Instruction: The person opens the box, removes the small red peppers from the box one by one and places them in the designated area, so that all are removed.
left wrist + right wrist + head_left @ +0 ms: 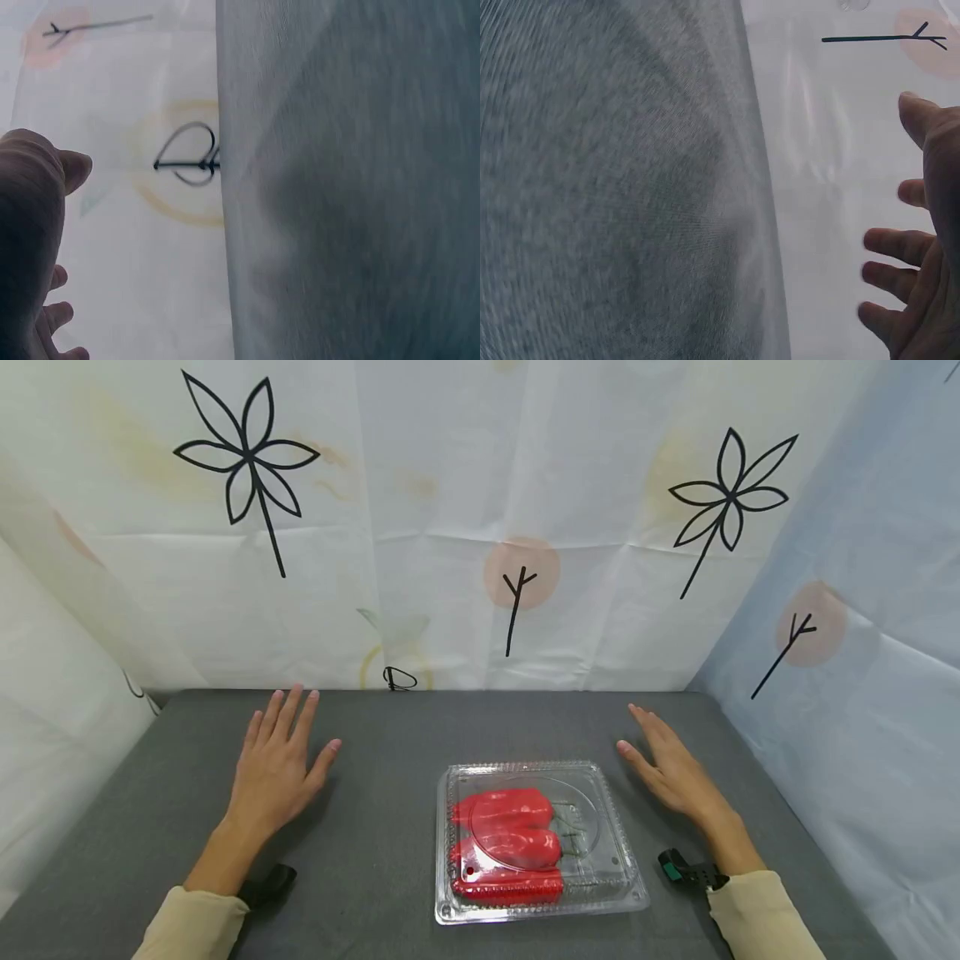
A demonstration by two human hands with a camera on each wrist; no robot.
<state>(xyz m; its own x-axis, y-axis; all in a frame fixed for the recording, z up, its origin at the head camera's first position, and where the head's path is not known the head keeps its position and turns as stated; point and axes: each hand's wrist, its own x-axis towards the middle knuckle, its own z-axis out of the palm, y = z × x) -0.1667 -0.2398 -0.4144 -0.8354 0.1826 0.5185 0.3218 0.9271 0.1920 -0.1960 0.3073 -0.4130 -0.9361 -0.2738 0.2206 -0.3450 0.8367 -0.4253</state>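
A clear plastic clamshell box (600, 889) lies on the grey table, its lid down. Through the lid show several red peppers (510, 810) with thin green stems, side by side in the box's left part. To the left of the box, my left hand (273, 777) is held with straight, spread fingers and touches no object. My right hand (675, 772) is just to the right of the box, fingers extended and thumb apart, holding nothing. Both wrist views show the hands with nothing in them; the box is outside those views.
The grey table (360, 860) ends at a white cloth backdrop (435, 610) with drawn flowers and twigs. Cloth walls also stand at the left and the right (885, 710). A dark wrist camera (686, 868) is strapped under the right wrist, another (270, 885) under the left.
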